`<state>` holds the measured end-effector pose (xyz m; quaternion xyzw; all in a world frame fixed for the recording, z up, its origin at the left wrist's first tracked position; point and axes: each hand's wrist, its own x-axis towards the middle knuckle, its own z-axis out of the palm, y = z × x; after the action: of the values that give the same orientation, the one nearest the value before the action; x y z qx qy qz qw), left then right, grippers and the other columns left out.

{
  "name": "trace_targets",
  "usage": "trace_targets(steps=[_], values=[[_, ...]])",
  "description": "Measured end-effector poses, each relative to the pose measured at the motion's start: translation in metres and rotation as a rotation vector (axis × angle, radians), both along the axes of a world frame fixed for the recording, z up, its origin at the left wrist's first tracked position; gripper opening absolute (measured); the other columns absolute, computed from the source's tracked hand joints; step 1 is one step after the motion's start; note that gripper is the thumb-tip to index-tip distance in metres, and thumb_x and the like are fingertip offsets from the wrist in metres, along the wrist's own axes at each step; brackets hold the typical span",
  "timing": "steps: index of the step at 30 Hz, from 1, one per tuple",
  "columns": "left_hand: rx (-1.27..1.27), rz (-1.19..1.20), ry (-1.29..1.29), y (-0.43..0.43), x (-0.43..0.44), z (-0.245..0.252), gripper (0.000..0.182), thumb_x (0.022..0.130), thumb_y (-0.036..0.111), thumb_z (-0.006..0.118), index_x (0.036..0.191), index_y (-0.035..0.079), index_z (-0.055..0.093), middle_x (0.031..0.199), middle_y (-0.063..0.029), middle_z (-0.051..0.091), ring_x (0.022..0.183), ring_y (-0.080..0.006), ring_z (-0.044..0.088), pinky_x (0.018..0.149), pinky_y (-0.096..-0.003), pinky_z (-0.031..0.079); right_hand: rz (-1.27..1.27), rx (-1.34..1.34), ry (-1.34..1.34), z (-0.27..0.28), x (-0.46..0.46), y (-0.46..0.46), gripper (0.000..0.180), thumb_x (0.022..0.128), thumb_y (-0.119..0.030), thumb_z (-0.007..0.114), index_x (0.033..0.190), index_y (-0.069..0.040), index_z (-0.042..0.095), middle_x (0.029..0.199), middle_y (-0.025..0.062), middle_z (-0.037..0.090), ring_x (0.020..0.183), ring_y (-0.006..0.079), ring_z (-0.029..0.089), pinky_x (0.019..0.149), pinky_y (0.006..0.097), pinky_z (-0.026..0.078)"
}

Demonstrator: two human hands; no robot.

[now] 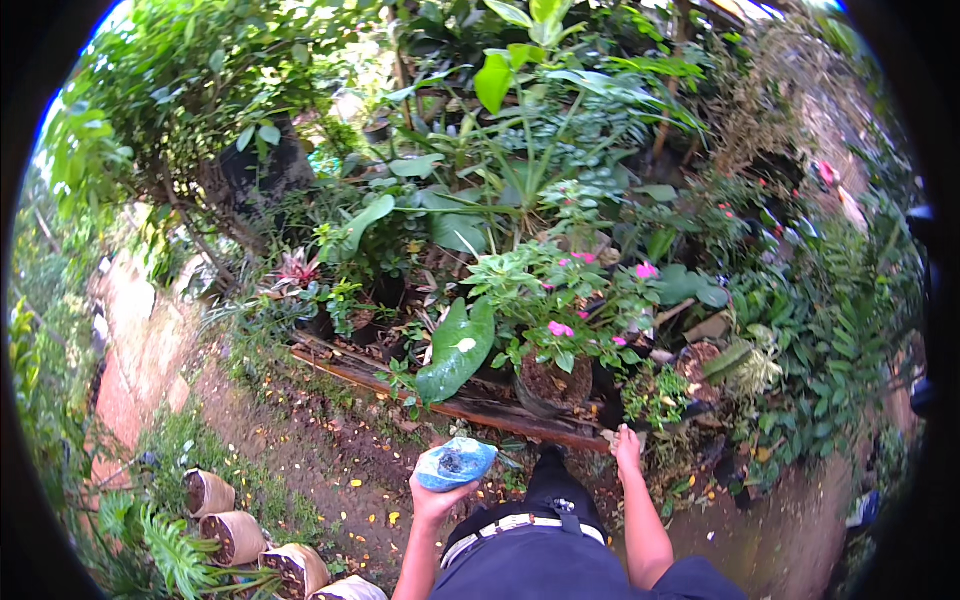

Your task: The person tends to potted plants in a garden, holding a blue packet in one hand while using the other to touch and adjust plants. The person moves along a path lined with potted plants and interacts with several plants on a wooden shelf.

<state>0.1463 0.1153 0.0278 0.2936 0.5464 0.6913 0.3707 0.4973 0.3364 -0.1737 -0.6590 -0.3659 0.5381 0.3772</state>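
My left hand (pixel 439 495) is closed around a blue plastic bag (pixel 459 463) with its mouth open upward. Something dark and grainy shows inside the bag. My right hand (pixel 627 450) is out in front on the right, fingers drawn together, near the end of a weathered wooden plank (pixel 525 424). Whether it pinches something small is too unclear to tell. Just beyond the plank stands a dark plant pot (pixel 551 386) filled with brown soil. A plant with pink flowers (pixel 560 328) hangs over this pot, and a large arrow-shaped leaf (pixel 459 351) droops to its left.
Several pale grow bags (pixel 238 536) stand at the lower left, beside a fern-like plant (pixel 176 551). Dense potted greenery (pixel 540 165) fills the far side. Bare earth with fallen yellow leaves (pixel 360 484) lies in front of the plank. A dirt path (pixel 127 360) runs along the left.
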Motion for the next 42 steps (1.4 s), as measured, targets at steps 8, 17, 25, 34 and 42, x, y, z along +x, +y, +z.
trace_targets(steps=[8,17,25,34,42], values=[[-0.018,-0.174,-0.068,0.001,0.008,-0.014,0.072,0.054,-0.004,0.089,0.119,-0.001,0.057,0.108,-0.0076,0.067,0.098,-0.0169,0.065,0.091,-0.0356,0.054,0.111,0.003,-0.071,0.053,-0.007,-0.028,0.035,0.100,-0.032,0.053,0.127,-0.010,0.058,0.103,0.0015,0.065,0.081,0.0076,0.057,0.067,0.0247,0.049],[-0.053,-0.075,-0.033,0.030,0.032,-0.013,0.066,0.055,-0.003,0.089,0.114,-0.001,0.061,0.102,-0.0059,0.068,0.093,-0.0159,0.066,0.088,-0.0345,0.055,0.562,0.063,-0.452,0.035,-0.052,0.048,0.049,0.092,-0.025,0.061,0.134,-0.002,0.051,0.112,0.0124,0.066,0.090,0.0229,0.063,0.082,0.0354,0.050],[-0.048,0.141,-0.025,0.073,0.056,0.000,0.067,0.055,-0.005,0.087,0.117,0.000,0.060,0.105,-0.0061,0.067,0.094,-0.0163,0.065,0.087,-0.0337,0.054,0.951,0.133,-0.903,0.025,-0.086,0.120,0.062,0.088,-0.029,0.060,0.142,-0.005,0.040,0.143,0.0249,0.040,0.129,0.0407,0.042,0.105,0.0465,0.040],[-0.003,0.201,-0.028,0.075,0.060,0.008,0.072,0.056,-0.004,0.088,0.120,-0.001,0.055,0.108,-0.0094,0.065,0.099,-0.0186,0.065,0.090,-0.0364,0.054,1.147,0.026,-1.046,0.024,-0.098,0.135,0.076,0.089,-0.040,0.059,0.151,-0.011,0.026,0.141,0.0272,0.042,0.133,0.0396,0.040,0.102,0.0452,0.045],[-0.053,0.098,0.007,0.044,0.046,0.004,0.073,0.056,-0.002,0.090,0.120,-0.001,0.055,0.110,-0.0092,0.065,0.100,-0.0182,0.064,0.091,-0.0359,0.053,1.024,0.137,-1.063,0.033,-0.112,0.117,0.066,0.086,-0.034,0.065,0.142,-0.010,0.040,0.140,0.0198,0.044,0.129,0.0354,0.043,0.099,0.0470,0.047]])
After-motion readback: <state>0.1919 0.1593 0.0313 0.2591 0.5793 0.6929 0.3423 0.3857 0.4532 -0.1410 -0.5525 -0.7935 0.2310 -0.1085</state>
